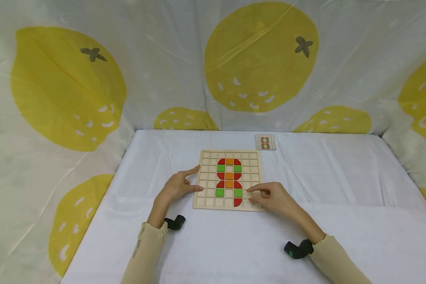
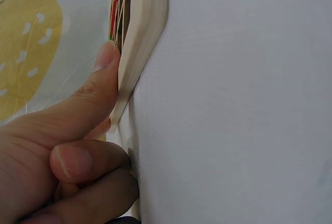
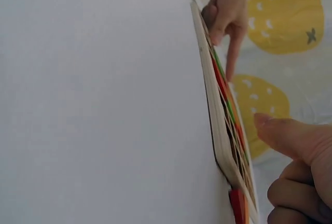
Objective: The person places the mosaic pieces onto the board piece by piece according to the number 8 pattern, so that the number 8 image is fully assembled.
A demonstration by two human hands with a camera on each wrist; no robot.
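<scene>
A square wooden grid board [image 1: 206, 201] lies on the white cloth. Red, orange and green tiles form a figure in its middle, with one red tile [image 1: 238, 202] lowest on the right. My left hand [image 1: 177, 185] touches the board's left side, thumb and index finger stretched apart; the thumb [image 2: 106, 58] rests on the rim, other fingers curled. Over the board's lower right part is my right hand [image 1: 271, 195], index finger and thumb extended with a gap between the tips. No tile shows in that gap. In the right wrist view, the right thumb [image 3: 280, 130] is clear of the board.
A small card [image 1: 265, 142] printed with a similar coloured grid lies beyond the board's far right corner. Red and orange pieces [image 3: 237, 206] show beside the board's corner in the right wrist view. Lemon-print fabric [image 1: 163, 59] hangs around the white-covered table [image 1: 227, 244].
</scene>
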